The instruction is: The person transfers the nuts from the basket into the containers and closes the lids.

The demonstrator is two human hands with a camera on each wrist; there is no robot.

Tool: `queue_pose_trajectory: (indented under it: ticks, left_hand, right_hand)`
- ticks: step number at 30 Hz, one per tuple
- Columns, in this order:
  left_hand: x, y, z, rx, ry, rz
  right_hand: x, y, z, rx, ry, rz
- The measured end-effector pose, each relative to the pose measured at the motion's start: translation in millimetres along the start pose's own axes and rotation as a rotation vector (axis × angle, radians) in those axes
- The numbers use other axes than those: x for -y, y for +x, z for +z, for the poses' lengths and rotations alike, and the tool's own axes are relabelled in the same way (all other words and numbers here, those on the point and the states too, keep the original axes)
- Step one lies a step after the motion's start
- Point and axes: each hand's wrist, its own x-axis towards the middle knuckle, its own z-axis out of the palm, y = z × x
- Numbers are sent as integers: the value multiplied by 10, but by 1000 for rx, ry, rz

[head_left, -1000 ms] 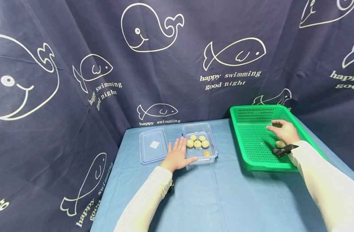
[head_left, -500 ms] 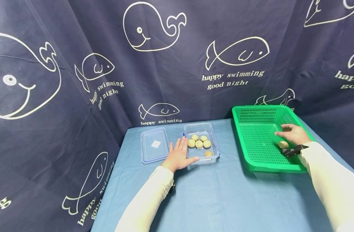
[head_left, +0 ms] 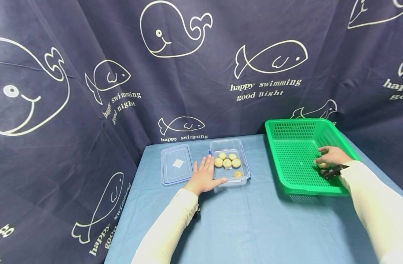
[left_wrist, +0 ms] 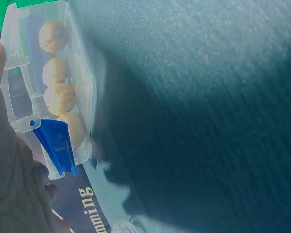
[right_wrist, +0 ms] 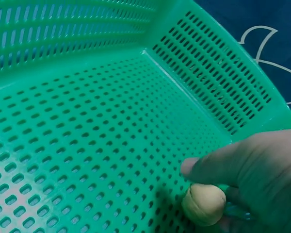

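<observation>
My left hand [head_left: 203, 179] lies with straight, spread fingers against the left and near sides of a clear plastic container [head_left: 246, 179]. Several pale walnuts [head_left: 227, 163] are inside, most grouped toward the middle and one near the front wall. A blue latch [left_wrist: 58, 145] hangs from the container's side, close by that hand. On the right, my right hand [head_left: 335, 156] reaches down into a green basket [head_left: 280, 183]. There its thumb and curled fingers are round a single walnut [right_wrist: 203, 204] on the perforated floor, thumb over the top, other fingertips partly hidden behind.
A clear lid [head_left: 176, 170] with a blue edge and a white sticker lies left of the container. Blue cloth [head_left: 241, 223] covers the table. A dark curtain [head_left: 201, 91] with white fish drawings stands behind and at both sides.
My right hand has moved right and down in the basket, onto the walnut that showed beside it earlier. The left hand has stayed at the container. The head view has shifted slightly.
</observation>
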Motion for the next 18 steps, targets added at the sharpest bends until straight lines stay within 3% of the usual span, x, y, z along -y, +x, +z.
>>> queue_pose_trajectory:
  ticks: [5, 18]
  left_hand:
    - [-5, 3, 5, -14, -5, 9]
    - [-13, -28, 10, -12, -24, 5]
  right_hand:
    - [-79, 2, 37, 27, -6, 5]
    - [36, -37, 11, -62, -98, -52]
